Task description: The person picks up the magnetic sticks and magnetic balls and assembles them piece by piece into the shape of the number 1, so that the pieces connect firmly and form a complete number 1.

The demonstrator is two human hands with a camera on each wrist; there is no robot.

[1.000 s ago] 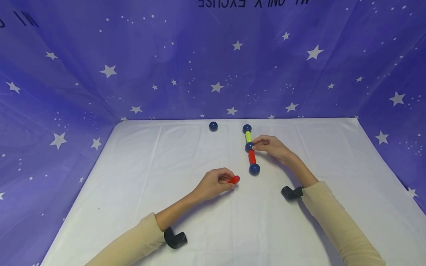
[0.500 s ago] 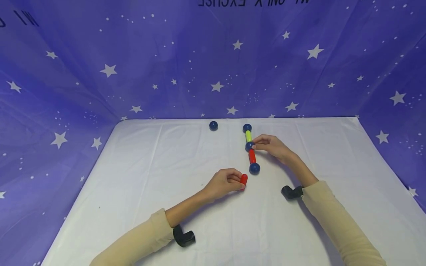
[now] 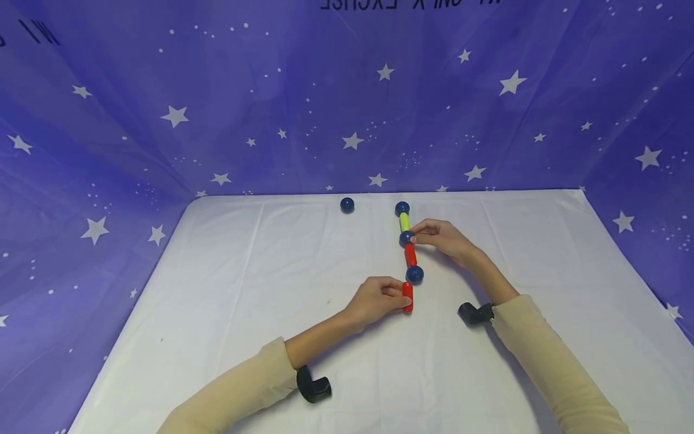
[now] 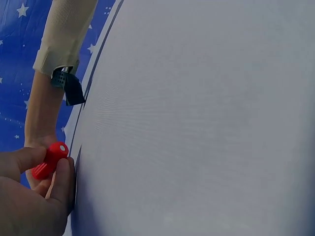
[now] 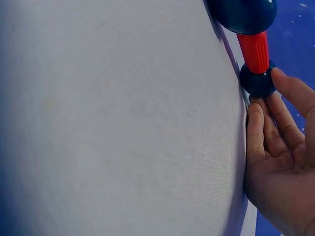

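A straight chain lies on the white table: a far blue ball (image 3: pixel 402 208), a yellow-green rod (image 3: pixel 404 222), a middle blue ball (image 3: pixel 405 239), a red rod (image 3: pixel 411 255) and a near blue ball (image 3: pixel 414 275). My right hand (image 3: pixel 444 240) pinches the middle ball between thumb and fingers, as the right wrist view shows of that blue ball (image 5: pixel 258 81). Thumb and fingertips of my left hand (image 3: pixel 375 303) pinch a loose red rod (image 3: pixel 408 298), its far end right by the near ball. In the left wrist view, the end of this red rod (image 4: pixel 51 160) shows a small pale disc.
One more blue ball (image 3: pixel 347 205) sits by itself near the table's back edge, left of the chain. A black wrist camera (image 3: pixel 313 386) hangs at the left cuff, another black camera (image 3: pixel 475 314) at the right. A purple star-patterned cloth (image 3: pixel 303 96) rises behind the table (image 3: pixel 217 301).
My left hand has moved right with the red rod and turned it from slanted to nearly in line with the chain, close to its near ball. The right hand has stayed in place.
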